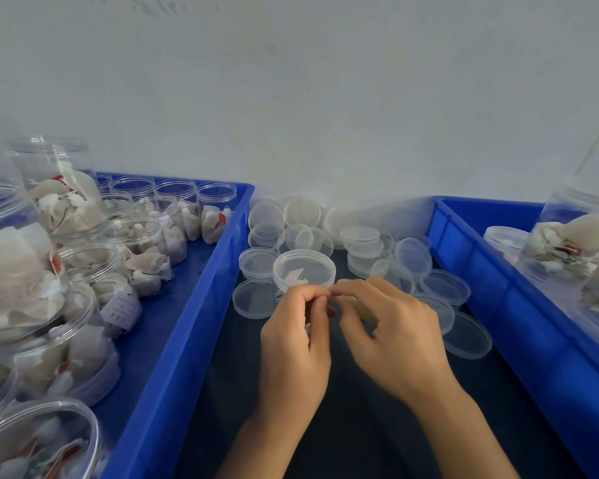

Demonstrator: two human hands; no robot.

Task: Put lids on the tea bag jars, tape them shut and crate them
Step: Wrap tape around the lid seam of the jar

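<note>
Working close together over the dark counter (325,409), the left hand (296,344) and the right hand (391,337) meet in front of a lidded jar (304,271) that stands between two blue crates. Both grips are closed: the curled fingertips of the two hands pinch something small and pale between them, perhaps tape, just beside the jar's near rim, but it is too hidden to tell for sure. The jar has its clear lid on and tea bags show through it. Behind and to the right of the jar lies a heap of loose clear lids (360,236), some flat on the counter, some stacked, reaching to the white wall (291,98). The left crate (194,305) holds many open jars (135,236) filled with tea bags, standing in rows, none with a lid. The right crate (498,288) holds a few jars (574,243) with tea bags, one lying tilted near the edge of the view.
</note>
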